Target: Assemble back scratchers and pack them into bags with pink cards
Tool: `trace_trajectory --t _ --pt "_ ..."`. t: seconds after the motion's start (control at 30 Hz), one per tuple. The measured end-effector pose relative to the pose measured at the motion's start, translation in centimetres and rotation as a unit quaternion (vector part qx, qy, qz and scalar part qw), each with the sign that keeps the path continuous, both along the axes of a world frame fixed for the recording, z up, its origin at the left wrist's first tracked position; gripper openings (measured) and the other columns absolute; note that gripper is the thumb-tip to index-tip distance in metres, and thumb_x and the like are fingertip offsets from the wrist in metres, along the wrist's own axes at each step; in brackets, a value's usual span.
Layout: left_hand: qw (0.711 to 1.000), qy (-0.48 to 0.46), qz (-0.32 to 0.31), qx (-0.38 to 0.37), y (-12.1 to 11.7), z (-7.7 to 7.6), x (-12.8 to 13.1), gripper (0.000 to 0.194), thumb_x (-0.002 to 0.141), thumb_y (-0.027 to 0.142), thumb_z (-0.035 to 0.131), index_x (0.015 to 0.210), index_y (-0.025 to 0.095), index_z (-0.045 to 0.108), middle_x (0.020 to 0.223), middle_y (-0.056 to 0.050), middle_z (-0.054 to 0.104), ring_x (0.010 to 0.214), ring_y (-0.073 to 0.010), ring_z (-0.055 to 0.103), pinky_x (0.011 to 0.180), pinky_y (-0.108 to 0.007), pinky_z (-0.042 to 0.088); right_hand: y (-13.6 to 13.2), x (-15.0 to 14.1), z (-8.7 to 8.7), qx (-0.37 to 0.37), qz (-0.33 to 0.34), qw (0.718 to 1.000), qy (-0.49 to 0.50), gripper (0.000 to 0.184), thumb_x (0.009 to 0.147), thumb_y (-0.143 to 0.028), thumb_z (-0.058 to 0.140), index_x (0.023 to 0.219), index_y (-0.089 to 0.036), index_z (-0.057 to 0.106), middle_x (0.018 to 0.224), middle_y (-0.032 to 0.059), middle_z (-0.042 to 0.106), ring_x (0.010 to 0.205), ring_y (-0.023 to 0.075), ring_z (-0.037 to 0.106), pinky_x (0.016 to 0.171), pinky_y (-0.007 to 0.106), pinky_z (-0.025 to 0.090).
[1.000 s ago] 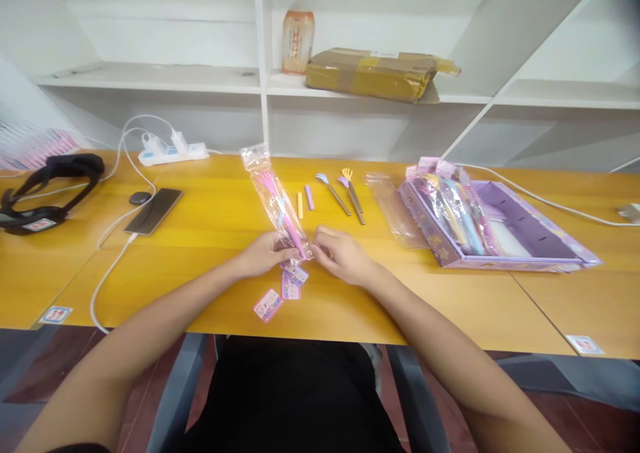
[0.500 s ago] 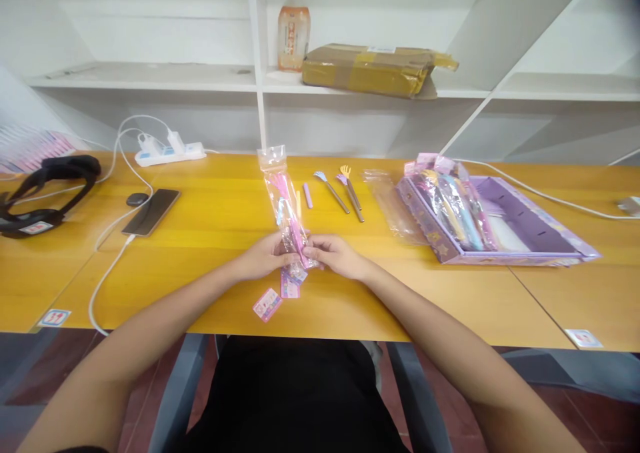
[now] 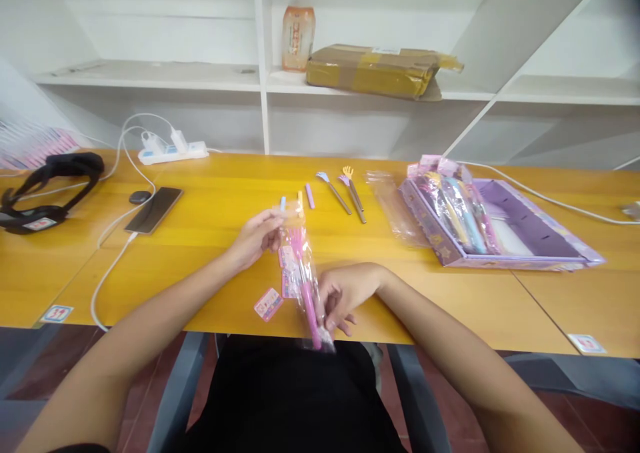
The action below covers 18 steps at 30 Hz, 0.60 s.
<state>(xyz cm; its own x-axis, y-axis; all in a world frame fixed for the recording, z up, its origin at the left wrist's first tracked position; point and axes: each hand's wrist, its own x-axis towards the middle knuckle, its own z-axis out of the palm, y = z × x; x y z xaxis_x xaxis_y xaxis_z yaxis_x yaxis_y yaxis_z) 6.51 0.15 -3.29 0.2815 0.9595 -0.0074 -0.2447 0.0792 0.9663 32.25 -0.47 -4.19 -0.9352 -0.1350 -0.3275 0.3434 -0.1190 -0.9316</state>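
A pink back scratcher (image 3: 309,299) lies inside a clear plastic bag (image 3: 303,259), its hand-shaped head toward the shelf and its handle toward me. My left hand (image 3: 259,238) pinches the bag's top end. My right hand (image 3: 345,295) has its fingers closed on the bag's side, near the handle. Beneath and left of the bag are small printed cards (image 3: 269,304), some partly covered. Beyond it, a purple tube (image 3: 310,196) and a yellow tube (image 3: 300,199) lie beside a blue piece (image 3: 283,203). Further right rest metal rods with a blue claw head (image 3: 323,176) and a yellow one (image 3: 348,171).
At right stands a purple box (image 3: 525,263) with bagged back scratchers (image 3: 457,213); an empty clear bag (image 3: 393,209) lies beside it. A phone (image 3: 154,211), white cable, power strip (image 3: 173,153) and black headset (image 3: 50,189) occupy the left. Shelves (image 3: 150,76) rise behind.
The bagged back scratcher has come down toward me, past the table's front edge. My left hand has shifted to the bag's top, while my right hand has moved lower along its side.
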Motion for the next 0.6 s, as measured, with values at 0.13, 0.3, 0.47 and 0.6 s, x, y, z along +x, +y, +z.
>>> trace_trajectory --t 0.13,0.3,0.47,0.6 --pt "0.994 0.085 -0.061 0.019 0.0 -0.5 0.0 0.036 0.089 0.047 0.075 0.099 0.018 0.058 0.069 0.003 0.059 0.050 -0.0116 0.057 0.049 -0.024 0.041 0.2 0.0 0.2 -0.003 -0.013 0.999 -0.042 0.043 0.095 -0.056 0.072 0.106 -0.014 0.070 0.088 0.0059 0.078 0.059 0.0122 0.073 0.048 0.018 0.054" --pt "0.954 0.252 -0.055 0.153 -0.7 -0.7 0.4 0.030 0.095 0.047 0.067 0.103 0.018 0.062 0.084 0.000 0.060 0.062 -0.0120 0.054 0.060 -0.026 0.043 0.9 0.3 -0.4 0.097 -0.224 0.970 -0.024 0.012 0.091 -0.026 0.061 0.096 -0.016 0.064 0.069 -0.0045 0.064 0.044 0.0091 0.062 0.040 0.018 0.046" --pt "0.857 0.417 -0.060 0.296 -0.8 0.7 -0.3 0.034 0.091 0.041 0.075 0.118 0.021 0.068 0.109 -0.006 0.069 0.083 -0.0178 0.059 0.079 -0.031 0.045 1.1 -0.3 -1.4 0.299 -0.361 0.883 0.027 0.007 0.091 -0.021 0.055 0.094 -0.019 0.061 0.066 -0.0066 0.059 0.044 0.0078 0.052 0.046 0.021 0.040" --pt "0.851 0.424 -0.105 0.291 -0.4 0.9 -1.1 0.025 0.092 0.035 0.074 0.113 0.023 0.072 0.104 -0.005 0.075 0.094 -0.0214 0.066 0.087 -0.033 0.047 1.0 -0.9 -1.8 0.530 -0.337 0.775 0.076 0.016 0.089 -0.029 0.072 0.086 -0.019 0.060 0.079 -0.0014 0.059 0.067 0.0123 0.052 0.065 0.026 0.041"
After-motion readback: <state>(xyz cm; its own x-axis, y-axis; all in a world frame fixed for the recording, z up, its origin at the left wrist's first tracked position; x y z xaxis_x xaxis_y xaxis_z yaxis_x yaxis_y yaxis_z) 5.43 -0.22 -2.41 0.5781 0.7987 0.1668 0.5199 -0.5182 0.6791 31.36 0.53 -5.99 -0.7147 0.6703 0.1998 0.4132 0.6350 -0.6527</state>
